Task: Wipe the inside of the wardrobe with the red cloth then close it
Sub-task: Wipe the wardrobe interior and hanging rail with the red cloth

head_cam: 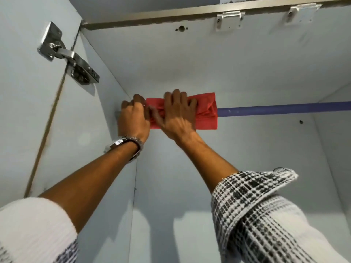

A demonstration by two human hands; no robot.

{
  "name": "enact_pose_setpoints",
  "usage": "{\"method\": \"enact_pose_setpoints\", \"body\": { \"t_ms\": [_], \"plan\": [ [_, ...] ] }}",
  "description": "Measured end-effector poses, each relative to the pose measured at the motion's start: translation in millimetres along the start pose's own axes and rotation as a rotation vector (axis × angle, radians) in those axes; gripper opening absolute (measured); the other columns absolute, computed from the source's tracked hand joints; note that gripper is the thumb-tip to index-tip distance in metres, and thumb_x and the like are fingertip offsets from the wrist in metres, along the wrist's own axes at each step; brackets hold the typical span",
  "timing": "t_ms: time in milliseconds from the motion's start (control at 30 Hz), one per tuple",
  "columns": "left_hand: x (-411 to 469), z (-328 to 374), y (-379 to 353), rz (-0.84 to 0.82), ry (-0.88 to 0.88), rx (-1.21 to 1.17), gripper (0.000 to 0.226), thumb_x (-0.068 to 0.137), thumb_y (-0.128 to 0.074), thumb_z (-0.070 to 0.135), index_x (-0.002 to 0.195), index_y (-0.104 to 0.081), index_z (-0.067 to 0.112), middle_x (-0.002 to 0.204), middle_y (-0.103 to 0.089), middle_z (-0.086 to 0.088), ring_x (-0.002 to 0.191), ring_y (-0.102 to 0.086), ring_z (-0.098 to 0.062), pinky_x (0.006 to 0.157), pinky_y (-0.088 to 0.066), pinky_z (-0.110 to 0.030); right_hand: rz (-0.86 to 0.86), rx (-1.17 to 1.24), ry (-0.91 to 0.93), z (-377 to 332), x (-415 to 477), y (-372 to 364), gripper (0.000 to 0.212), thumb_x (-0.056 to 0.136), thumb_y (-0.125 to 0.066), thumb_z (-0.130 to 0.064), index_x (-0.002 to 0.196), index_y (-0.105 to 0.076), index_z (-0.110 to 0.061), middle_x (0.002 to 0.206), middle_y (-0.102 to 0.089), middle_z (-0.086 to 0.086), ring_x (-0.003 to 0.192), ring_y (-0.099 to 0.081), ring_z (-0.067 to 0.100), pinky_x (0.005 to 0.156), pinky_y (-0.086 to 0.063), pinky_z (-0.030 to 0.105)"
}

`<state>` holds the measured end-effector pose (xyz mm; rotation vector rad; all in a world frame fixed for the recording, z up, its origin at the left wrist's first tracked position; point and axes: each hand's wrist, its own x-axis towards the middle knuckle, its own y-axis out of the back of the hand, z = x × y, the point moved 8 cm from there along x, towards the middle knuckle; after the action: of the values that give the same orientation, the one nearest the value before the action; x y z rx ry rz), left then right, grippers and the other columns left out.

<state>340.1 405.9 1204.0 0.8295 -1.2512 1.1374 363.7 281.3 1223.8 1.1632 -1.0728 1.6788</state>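
Note:
I look up into the white wardrobe (190,69). The red cloth (207,111) is draped over the left end of the blue hanging rod (281,109). My right hand (177,115) lies on the cloth with its fingers wrapped over the rod. My left hand (133,118), with a metal watch on the wrist, is closed around the rod at the cloth's left edge, close to the left side wall. The rod under the cloth is hidden.
The open door (24,92) stands at the left, held by a metal hinge (70,57). Two white brackets (228,19) sit on the top front rail. The right side wall (334,133) bounds the space, and the rod runs across to it.

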Motion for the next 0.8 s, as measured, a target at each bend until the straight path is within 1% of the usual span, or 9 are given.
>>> {"method": "enact_pose_setpoints", "body": {
  "t_ms": [67, 100, 200, 267, 333, 400, 500, 667, 800],
  "plan": [
    [-5, -8, -3, -0.004, -0.087, 0.224, 0.02, 0.1, -0.053, 0.015, 0.117, -0.057, 0.005, 0.111, -0.067, -0.025, 0.109, -0.057, -0.044, 0.084, -0.05, -0.051, -0.01, -0.139, 0.121, -12, -1, -10, 0.055, 0.101, -0.038, -0.061, 0.123, -0.059, -0.016, 0.115, -0.061, 0.013, 0.099, -0.055, 0.033, 0.079, -0.04, 0.045],
    [-7, -13, -5, -0.001, -0.132, 0.3, 0.024, 0.101, -0.05, 0.02, 0.117, -0.058, 0.004, 0.114, -0.066, -0.025, 0.11, -0.057, -0.044, 0.088, -0.048, -0.051, -0.015, -0.179, 0.161, -13, -1, -14, 0.056, 0.101, -0.037, -0.063, 0.125, -0.059, -0.016, 0.117, -0.061, 0.012, 0.101, -0.055, 0.033, 0.079, -0.039, 0.045],
    [-17, -27, -10, -0.01, -0.296, 0.445, 0.041, 0.103, -0.036, 0.036, 0.117, -0.058, 0.004, 0.113, -0.065, -0.023, 0.109, -0.056, -0.041, 0.094, -0.045, -0.051, -0.009, -0.213, 0.289, -10, -6, -20, 0.061, 0.101, -0.035, -0.064, 0.122, -0.062, -0.014, 0.125, -0.061, 0.012, 0.111, -0.055, 0.033, 0.089, -0.04, 0.049],
    [-25, -31, -18, -0.051, -0.375, 0.488, 0.051, 0.103, -0.031, 0.042, 0.126, -0.054, 0.002, 0.122, -0.062, -0.024, 0.117, -0.054, -0.042, 0.103, -0.044, -0.053, -0.041, -0.223, 0.368, -6, -13, -25, 0.064, 0.102, -0.033, -0.066, 0.127, -0.058, -0.013, 0.123, -0.064, 0.013, 0.109, -0.059, 0.033, 0.093, -0.043, 0.05],
    [-30, -27, -28, -0.093, -0.398, 0.473, 0.063, 0.103, -0.032, 0.046, 0.14, -0.045, -0.003, 0.137, -0.056, -0.028, 0.13, -0.049, -0.046, 0.114, -0.039, -0.056, -0.058, -0.23, 0.381, 4, -18, -27, 0.068, 0.102, -0.03, -0.067, 0.133, -0.053, -0.011, 0.12, -0.066, 0.013, 0.102, -0.062, 0.033, 0.09, -0.046, 0.047],
    [-33, -14, -33, -0.091, -0.422, 0.439, 0.072, 0.103, -0.033, 0.049, 0.147, -0.037, -0.007, 0.145, -0.049, -0.032, 0.136, -0.045, -0.048, 0.119, -0.034, -0.057, -0.058, -0.243, 0.389, 16, -19, -24, 0.069, 0.103, -0.028, -0.065, 0.137, -0.05, -0.01, 0.122, -0.065, 0.014, 0.102, -0.063, 0.034, 0.09, -0.047, 0.046],
    [-39, 17, -47, -0.048, -0.456, 0.399, 0.075, 0.105, -0.033, 0.053, 0.151, -0.032, -0.007, 0.151, -0.043, -0.032, 0.141, -0.041, -0.047, 0.124, -0.03, -0.055, -0.049, -0.278, 0.391, 50, -22, -15, 0.07, 0.102, -0.026, -0.067, 0.138, -0.049, -0.011, 0.123, -0.065, 0.014, 0.103, -0.063, 0.034, 0.092, -0.047, 0.047],
    [-52, 82, -79, 0.018, -0.382, 0.305, 0.082, 0.104, -0.026, 0.061, 0.156, -0.025, -0.001, 0.161, -0.034, -0.024, 0.15, -0.032, -0.04, 0.128, -0.023, -0.052, -0.008, -0.252, 0.35, 133, -35, 13, 0.071, 0.1, -0.027, -0.069, 0.133, -0.054, -0.012, 0.114, -0.068, 0.016, 0.097, -0.065, 0.036, 0.089, -0.047, 0.047],
    [-61, 151, -107, 0.031, -0.377, 0.205, 0.09, 0.099, -0.016, 0.071, 0.158, -0.022, 0.003, 0.165, -0.029, -0.019, 0.153, -0.028, -0.037, 0.13, -0.02, -0.052, -0.01, -0.273, 0.33, 204, -42, 35, 0.07, 0.1, -0.029, -0.07, 0.133, -0.055, -0.014, 0.111, -0.069, 0.016, 0.095, -0.065, 0.036, 0.091, -0.046, 0.046]
  ]
}}
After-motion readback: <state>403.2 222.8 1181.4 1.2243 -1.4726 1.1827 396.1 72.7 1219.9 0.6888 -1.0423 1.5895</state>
